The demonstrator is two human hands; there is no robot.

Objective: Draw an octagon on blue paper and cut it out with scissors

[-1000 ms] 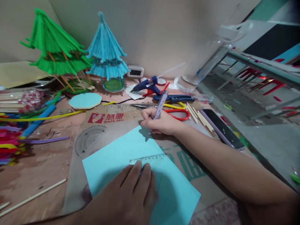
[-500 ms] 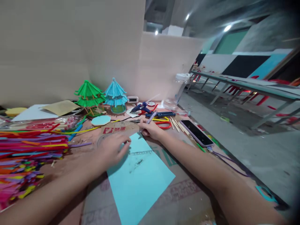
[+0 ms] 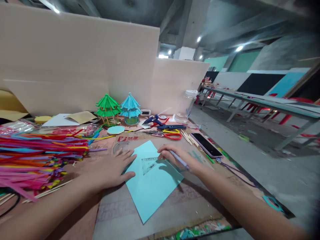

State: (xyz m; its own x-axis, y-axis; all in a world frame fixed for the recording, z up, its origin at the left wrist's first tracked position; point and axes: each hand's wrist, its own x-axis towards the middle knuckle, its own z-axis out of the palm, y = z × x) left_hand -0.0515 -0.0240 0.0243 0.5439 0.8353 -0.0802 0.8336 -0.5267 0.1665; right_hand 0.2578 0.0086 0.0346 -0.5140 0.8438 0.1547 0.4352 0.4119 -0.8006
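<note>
A sheet of light blue paper [image 3: 152, 196] lies at a slant on the cardboard in front of me. On its upper part rests a clear triangular set square [image 3: 148, 165]. My left hand [image 3: 116, 166] is spread open, palm down, over the paper's left edge. My right hand [image 3: 178, 156] is closed around a light purple pen [image 3: 180, 160], its back end slanting toward my wrist. The right fingertips are at the set square's right corner; whether they touch it I cannot tell. A clear round plastic piece [image 3: 120, 146] is partly behind my left hand.
Bundled pipe cleaners [image 3: 42, 160] fill the left side. Behind stand a green model pavilion [image 3: 108, 108], a blue one [image 3: 130, 108], a glue gun [image 3: 152, 119], red-handled scissors [image 3: 172, 135] and a clear jar [image 3: 186, 105]. A phone [image 3: 206, 145] and thin sticks [image 3: 189, 137] lie right.
My right hand has come back from the paper's far corner to the set square with the pen. My left hand has opened flat on the paper. The view has shifted.
</note>
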